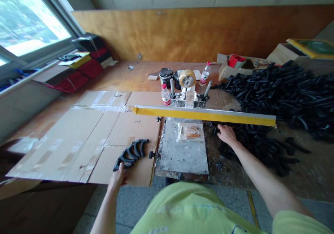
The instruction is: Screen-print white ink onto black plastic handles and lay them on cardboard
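Black handles (132,153) on flattened cardboard (78,140), wooden workbench (125,77)

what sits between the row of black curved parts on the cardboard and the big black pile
In the head view, a smeared grey metal plate with a taped clear patch lies between the row and the pile.

One view only, from the person's head, facing forward and down across the table (125,77), close above the left hand (116,178) and right hand (226,134), wall (198,32) beyond them
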Motion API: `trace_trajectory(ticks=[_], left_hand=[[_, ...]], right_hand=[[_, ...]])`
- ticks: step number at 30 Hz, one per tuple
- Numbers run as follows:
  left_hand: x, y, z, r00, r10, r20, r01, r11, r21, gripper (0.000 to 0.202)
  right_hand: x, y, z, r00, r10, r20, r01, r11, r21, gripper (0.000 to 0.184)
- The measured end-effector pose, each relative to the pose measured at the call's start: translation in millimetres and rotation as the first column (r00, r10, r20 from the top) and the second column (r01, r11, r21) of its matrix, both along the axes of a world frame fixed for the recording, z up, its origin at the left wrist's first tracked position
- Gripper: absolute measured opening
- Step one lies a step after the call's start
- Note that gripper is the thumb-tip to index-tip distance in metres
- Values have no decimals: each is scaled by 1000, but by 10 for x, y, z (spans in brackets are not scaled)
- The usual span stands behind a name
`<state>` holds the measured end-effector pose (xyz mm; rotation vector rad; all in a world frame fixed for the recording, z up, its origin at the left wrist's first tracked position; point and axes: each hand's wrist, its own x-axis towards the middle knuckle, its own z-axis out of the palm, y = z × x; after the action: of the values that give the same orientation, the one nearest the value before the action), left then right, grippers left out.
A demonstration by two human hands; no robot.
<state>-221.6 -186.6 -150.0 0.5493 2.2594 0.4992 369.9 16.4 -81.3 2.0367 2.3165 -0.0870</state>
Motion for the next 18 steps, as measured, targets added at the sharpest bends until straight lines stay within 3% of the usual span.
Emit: trace_trajectory(ticks=[2,4,6,8,11,13,16,18], left_hand=[[-10,-3,101,999,7,45,-6,1000,-11,54],[59,81,250,998,14,54,-18,997,76,51],[228,287,466,999,-7,43,-3,973,230,47],[488,590,753,996,-67,60,38,919,391,46],[966,1068,1269,971,-218,103,106,770,630,47],[1267,1315,1617,944,-304,126,115,663,740,44],[1605,1534,2062,918,-360,167,40,502,864,38],[1748,1607,2283,908,-359,215,-55,406,912,35]], right_hand=[[63,-1,53,992,-56,-114,66,994,85,25],[-3,-21,135,961,-87,-261,138,974,181,23],[-234,-67,233,920,2,-391,111,958,265,24],[-590,-134,322,861,200,-468,-34,940,339,22],[-1130,-241,390,769,453,-450,-275,871,407,10],[-1356,-296,389,741,532,-410,-374,834,406,6],[-1447,-339,354,703,564,-435,-426,822,378,5],[-1417,-345,334,683,559,-470,-425,827,367,7]])
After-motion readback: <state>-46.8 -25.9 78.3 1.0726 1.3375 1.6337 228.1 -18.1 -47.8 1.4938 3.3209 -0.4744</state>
